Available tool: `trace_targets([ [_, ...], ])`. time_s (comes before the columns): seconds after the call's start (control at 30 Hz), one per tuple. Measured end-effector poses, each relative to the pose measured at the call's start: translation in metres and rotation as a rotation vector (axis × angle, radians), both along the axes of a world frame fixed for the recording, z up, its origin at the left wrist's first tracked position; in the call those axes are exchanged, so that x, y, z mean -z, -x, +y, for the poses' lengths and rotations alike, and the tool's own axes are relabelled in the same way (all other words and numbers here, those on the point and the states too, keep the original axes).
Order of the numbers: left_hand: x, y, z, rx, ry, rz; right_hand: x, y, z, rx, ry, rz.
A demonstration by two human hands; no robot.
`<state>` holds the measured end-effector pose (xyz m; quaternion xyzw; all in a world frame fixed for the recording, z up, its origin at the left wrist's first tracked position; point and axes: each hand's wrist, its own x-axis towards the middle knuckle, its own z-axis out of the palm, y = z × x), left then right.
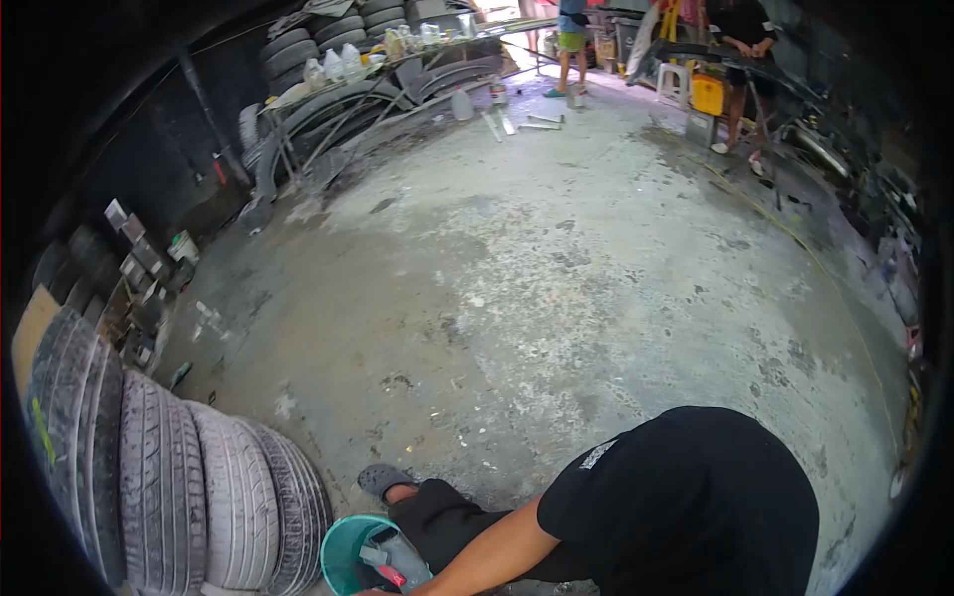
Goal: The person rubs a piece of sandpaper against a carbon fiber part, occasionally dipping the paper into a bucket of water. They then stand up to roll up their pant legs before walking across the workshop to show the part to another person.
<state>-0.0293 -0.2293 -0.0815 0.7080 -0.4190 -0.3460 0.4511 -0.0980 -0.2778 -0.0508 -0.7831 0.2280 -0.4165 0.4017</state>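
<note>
My right arm, in a short black sleeve, reaches down and left across the bottom of the view to a teal bucket (334,541). Only a sliver of my right hand (409,592) shows at the lower edge, over the bucket's near side; its fingers are cut off. Inside the bucket are a red piece (394,575) and some greyish, clear-looking items (402,552) that I cannot make out. My left hand is out of view. A foot in a grey clog (382,481) rests on the floor just beyond the bucket.
Several tyres (162,477) stand on edge left of the bucket. Farther back is a long rack (397,74) with bottles on top. Two people are at the far end, one beside a white stool (673,83). A yellow hose (810,253) runs along the right.
</note>
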Motion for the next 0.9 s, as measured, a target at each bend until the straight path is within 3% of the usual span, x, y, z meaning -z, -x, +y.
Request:
trace_targets([
  [0.07,-0.012,-0.016,0.017,-0.042,0.023,0.006,0.008,-0.010,-0.013,-0.106,-0.159,0.004],
  [0.13,-0.025,-0.041,0.037,-0.082,0.050,0.003,0.020,-0.032,-0.012,0.160,-0.089,-0.375],
  [0.17,-0.031,-0.057,0.051,-0.107,0.050,0.007,0.006,-0.013,-0.010,0.091,-0.104,-0.236],
  [0.2,-0.042,-0.070,0.068,-0.141,0.031,0.003,0.017,-0.026,-0.017,-0.165,-0.229,-0.380],
  [0.23,-0.050,-0.083,0.107,-0.220,-0.005,-0.014,0.044,-0.032,-0.014,0.046,0.076,-0.206],
  [0.27,-0.070,-0.077,0.145,-0.264,-0.105,-0.070,0.024,-0.010,-0.013,0.139,0.356,-0.031],
  [0.3,-0.076,-0.087,0.157,-0.285,-0.201,-0.101,-0.008,-0.001,0.001,-0.032,-0.522,-0.174],
  [0.33,-0.056,-0.094,0.188,-0.403,-0.233,-0.189,-0.004,-0.003,-0.004,0.032,-0.210,-0.132],
  [0.37,-0.047,-0.092,0.211,-0.407,-0.207,-0.416,-0.009,-0.001,-0.009,-0.068,-0.223,0.008],
  [0.4,-0.064,-0.080,0.222,-0.354,-0.283,-0.434,0.001,-0.009,-0.003,-0.143,-0.362,-0.248],
  [0.47,-0.045,-0.078,0.251,-0.298,-0.349,-0.496,0.002,-0.007,0.000,-0.151,-0.355,-0.073],
  [0.53,-0.035,-0.067,0.267,-0.265,-0.496,-0.608,0.005,-0.011,-0.004,-0.113,-0.136,-0.037],
  [0.6,-0.014,-0.066,0.281,-0.068,-0.620,-0.736,0.021,-0.011,-0.014,-0.119,-0.151,0.055],
  [0.63,-0.008,-0.067,0.283,-0.041,-0.726,-0.720,0.020,-0.010,-0.017,-0.152,-0.171,0.072],
  [0.73,-0.033,-0.059,0.287,-0.103,-0.634,-0.440,0.007,-0.005,-0.008,-0.162,-0.210,0.025],
  [0.9,-0.026,-0.069,0.268,-0.056,-0.678,-0.504,0.023,-0.010,-0.011,-0.208,-0.254,0.068],
])
